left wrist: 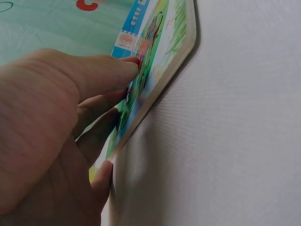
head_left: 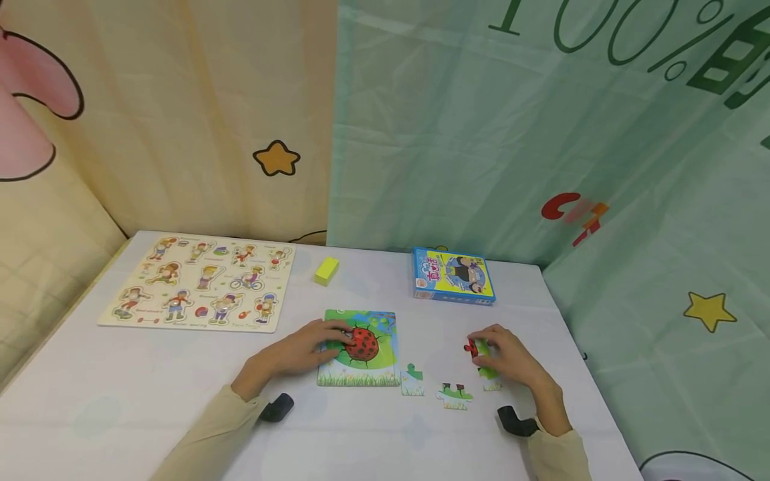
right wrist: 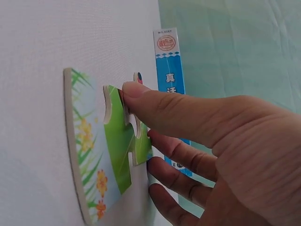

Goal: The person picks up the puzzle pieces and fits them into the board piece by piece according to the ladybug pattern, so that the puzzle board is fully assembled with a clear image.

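Note:
My left hand [head_left: 303, 349] rests on the left part of a ladybug jigsaw puzzle [head_left: 361, 379], its fingertips over the red spotted ladybug. In the left wrist view the thumb and fingers lie against the puzzle [left wrist: 176, 54], near its edge. To the right, my right hand [head_left: 511, 355] pinches a puzzle piece with red ladybug print [head_left: 472, 348] between thumb and fingers. A grass-and-flower puzzle piece [right wrist: 84, 136] lies close below the thumb in the right wrist view. Two more loose pieces, one with sky and grass [head_left: 412, 385] and one with dark feet [head_left: 455, 398], lie between the hands.
A white peg board with sports figures [head_left: 273, 267] lies at the back left. Beside it is a yellow block [head_left: 326, 271]. A blue and yellow box [head_left: 454, 276] lies at the back right. Printed curtains [head_left: 421, 167] stand behind the white table [head_left: 361, 441].

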Available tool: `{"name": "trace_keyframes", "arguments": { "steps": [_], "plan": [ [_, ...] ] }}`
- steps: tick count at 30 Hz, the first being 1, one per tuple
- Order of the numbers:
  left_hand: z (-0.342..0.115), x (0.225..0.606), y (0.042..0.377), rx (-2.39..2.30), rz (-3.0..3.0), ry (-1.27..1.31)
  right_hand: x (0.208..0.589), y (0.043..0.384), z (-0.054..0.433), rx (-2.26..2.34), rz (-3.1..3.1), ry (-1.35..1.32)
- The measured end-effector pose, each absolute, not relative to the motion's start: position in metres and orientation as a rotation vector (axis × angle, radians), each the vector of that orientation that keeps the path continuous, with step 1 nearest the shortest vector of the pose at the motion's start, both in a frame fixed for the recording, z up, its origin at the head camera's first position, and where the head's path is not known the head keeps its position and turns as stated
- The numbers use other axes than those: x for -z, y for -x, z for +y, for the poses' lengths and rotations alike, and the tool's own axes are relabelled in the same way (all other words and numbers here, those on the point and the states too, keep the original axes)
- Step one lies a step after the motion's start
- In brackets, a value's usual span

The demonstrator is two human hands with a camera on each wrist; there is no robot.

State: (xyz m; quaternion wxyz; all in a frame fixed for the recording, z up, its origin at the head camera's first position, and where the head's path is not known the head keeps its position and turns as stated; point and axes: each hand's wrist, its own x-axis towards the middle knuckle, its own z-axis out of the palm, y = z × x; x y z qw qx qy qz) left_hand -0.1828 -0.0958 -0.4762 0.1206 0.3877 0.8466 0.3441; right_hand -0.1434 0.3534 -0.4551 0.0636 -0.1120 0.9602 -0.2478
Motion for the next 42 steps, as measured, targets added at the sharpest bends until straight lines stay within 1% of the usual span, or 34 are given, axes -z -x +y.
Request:
{"name": "trace_keyframes", "arguments": {
  "steps": [6,14,22,29,38,42],
  "plan": [
    [-0.095,0.475,0.182,-1.002,2.468,-1.113,0.455,0.145,0.353,0.734,2.9,0.304],
    [-0.094,0.474,0.184,-1.015,2.46,-1.121,0.456,0.148,0.348,0.748,2.954,0.386],
    [-0.094,0.475,0.186,-1.013,2.486,-1.166,0.447,0.146,0.332,0.739,2.96,0.453],
    [-0.095,0.473,0.186,-1.031,2.443,-1.104,0.44,0.147,0.312,0.735,2.925,0.489],
    [-0.095,0.477,0.187,-1.042,2.436,-1.094,0.439,0.155,0.279,0.733,2.884,0.71],
    [-0.095,0.478,0.186,-1.054,2.43,-1.078,0.438,0.157,0.265,0.728,2.877,0.764]
  ]
}}
